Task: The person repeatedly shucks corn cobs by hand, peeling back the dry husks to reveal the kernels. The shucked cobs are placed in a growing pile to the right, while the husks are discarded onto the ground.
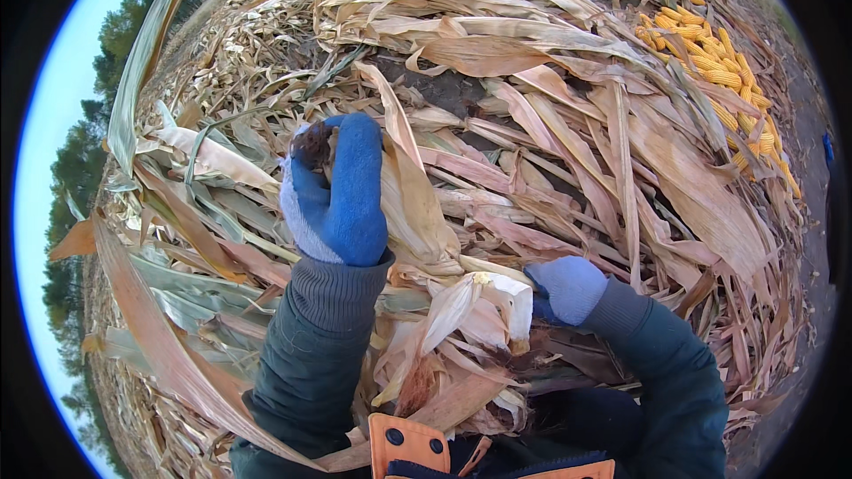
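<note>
My left hand (pixel 339 189), in a blue-coated work glove, is closed around the silk end of a corn ear in its dry husk (pixel 423 213). Dark brown silk (pixel 313 146) shows between its thumb and fingers. To the right, my right hand (pixel 566 289), gloved alike, has its fingers curled at the end of a pale corn stalk (pixel 496 268); its fingertips are largely hidden, so its grip cannot be made out. Between the hands and my body lie peeled-back husks (pixel 466 319) with reddish silk.
Dry corn stalks and leaves (pixel 532 186) cover the ground all around. A heap of husked yellow corn ears (pixel 725 73) lies at the upper right. Long leaves (pixel 146 319) arch up beside my left arm. Trees (pixel 73 186) stand at the far left.
</note>
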Motion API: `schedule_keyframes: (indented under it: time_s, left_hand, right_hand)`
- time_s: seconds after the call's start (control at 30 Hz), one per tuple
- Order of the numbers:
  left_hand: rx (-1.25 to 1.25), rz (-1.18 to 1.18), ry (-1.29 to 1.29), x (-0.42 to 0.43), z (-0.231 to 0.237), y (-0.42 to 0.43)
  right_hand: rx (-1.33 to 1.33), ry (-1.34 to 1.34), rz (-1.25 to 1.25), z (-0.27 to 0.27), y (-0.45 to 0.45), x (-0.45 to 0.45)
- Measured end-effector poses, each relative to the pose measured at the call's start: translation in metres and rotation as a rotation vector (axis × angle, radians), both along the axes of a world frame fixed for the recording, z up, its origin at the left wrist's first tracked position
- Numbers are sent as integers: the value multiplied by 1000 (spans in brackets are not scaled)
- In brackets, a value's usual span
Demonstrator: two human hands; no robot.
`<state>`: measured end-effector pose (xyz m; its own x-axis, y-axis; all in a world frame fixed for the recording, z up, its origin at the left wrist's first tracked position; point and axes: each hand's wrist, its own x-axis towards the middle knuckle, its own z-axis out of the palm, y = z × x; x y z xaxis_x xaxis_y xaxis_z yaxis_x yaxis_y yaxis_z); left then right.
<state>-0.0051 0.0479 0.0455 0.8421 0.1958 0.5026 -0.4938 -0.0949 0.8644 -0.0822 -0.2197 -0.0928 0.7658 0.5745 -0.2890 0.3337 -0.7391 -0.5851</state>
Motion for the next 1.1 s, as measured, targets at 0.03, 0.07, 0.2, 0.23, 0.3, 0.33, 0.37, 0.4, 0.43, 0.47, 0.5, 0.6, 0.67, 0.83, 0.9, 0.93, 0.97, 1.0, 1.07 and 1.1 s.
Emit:
schedule_keyframes:
  time_s: [0.03,0.07,0.2,0.23,0.3,0.33,0.37,0.4,0.43,0.47,0.5,0.6,0.67,0.83,0.9,0.93,0.97,1.0,1.07,1.1]
  left_hand:
    - [126,-63,-18,13,0,-11]
    - [294,-102,-67,27,-3,-21]
    - [447,-192,509,62,-62,-36]
    - [552,-239,687,60,-78,-29]
    - [803,-266,722,58,-104,-20]
    - [750,-297,631,56,-112,-17]
    - [731,-317,627,53,-118,-15]
    - [699,-342,597,51,-120,-14]
    - [726,-347,630,49,-120,-16]
    - [748,-350,639,49,-119,-18]
    - [738,-381,610,48,-117,-22]
    - [717,-326,750,46,-112,-31]
    - [621,-325,751,46,-116,-30]
    - [-138,-621,577,58,-127,-11]
    - [-459,-455,541,64,-124,-6]
    - [-331,-397,456,69,-121,-7]
    - [-191,-289,418,72,-116,-9]
    - [-65,-272,389,76,-112,-16]
    - [168,-267,391,81,-104,-28]
    - [295,-225,378,82,-101,-32]
  right_hand:
    - [7,-39,-36,-1,2,-3]
    - [33,-79,-43,-2,2,-6]
    - [91,-147,41,-7,2,9]
    - [49,-177,83,-3,-1,16]
    - [-79,-151,192,11,-6,37]
    - [-33,-135,153,23,-11,52]
    - [252,-255,33,34,-13,66]
    - [449,-85,-323,46,-15,84]
    - [741,212,-685,53,-12,107]
    - [599,184,-712,62,-11,132]
    - [636,186,-687,61,-1,151]
    - [670,88,-669,42,39,190]
    - [1054,202,-721,24,57,195]
    - [1275,290,-853,-7,84,150]
    - [559,-579,-370,-8,83,123]
    - [400,-520,-297,-5,81,110]
    - [302,-518,-201,-1,78,93]
    - [238,-384,-142,5,77,85]
    - [98,-188,28,19,76,60]
    - [118,-128,101,26,74,45]
